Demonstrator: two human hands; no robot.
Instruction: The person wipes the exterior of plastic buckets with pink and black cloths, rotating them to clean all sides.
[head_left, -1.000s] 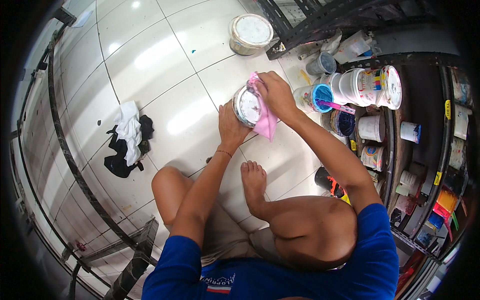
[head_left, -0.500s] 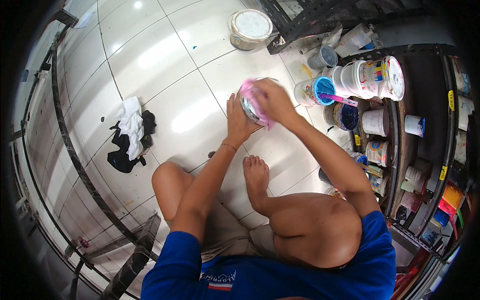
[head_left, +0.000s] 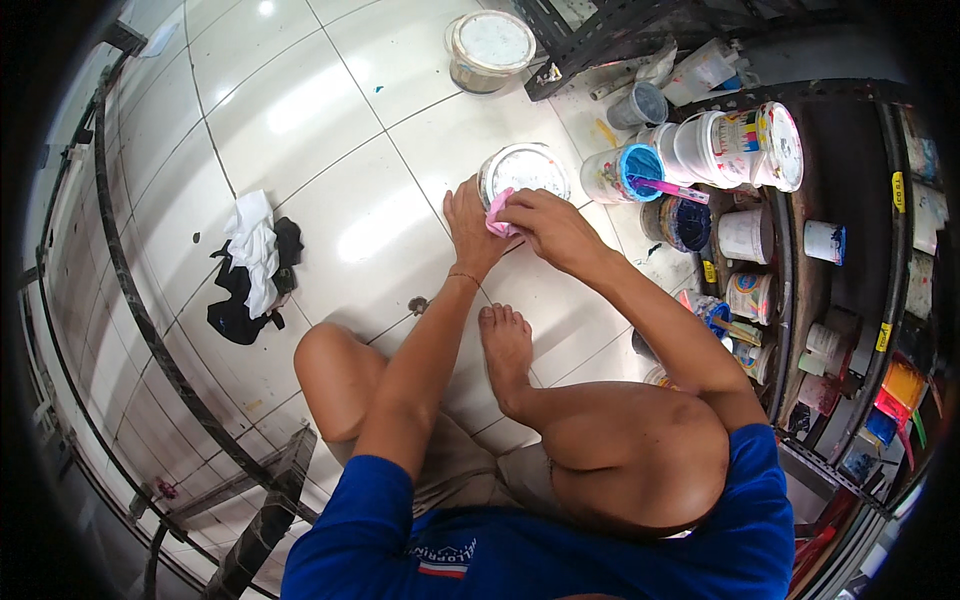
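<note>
Glossy white floor tiles (head_left: 300,220) are surrounding the work, with dark metal shelving (head_left: 893,280) standing at the right. The right hand (head_left: 550,228) is pinching a bunched pink cloth (head_left: 501,213) between thumb and curled fingers, at the near side of a round tub (head_left: 525,180). The left hand (head_left: 475,235) is bracing the tub's near left side, fingers extended and slightly apart; its thumb is not showing, so its grip cannot be told. The tub is sitting just beyond both hands. Wiping appears to be under way: greyish marks are showing on the fitted lid (head_left: 530,163), and the share finished cannot be told. The lid is facing upward, the tub's central axis apparently running near vertical. Beyond, a blue-stained tub (head_left: 605,176) is standing to the right, a lidded bucket (head_left: 490,45) farther ahead, and white cloth (head_left: 255,250) is lying over black cloth (head_left: 232,312) at left.
</note>
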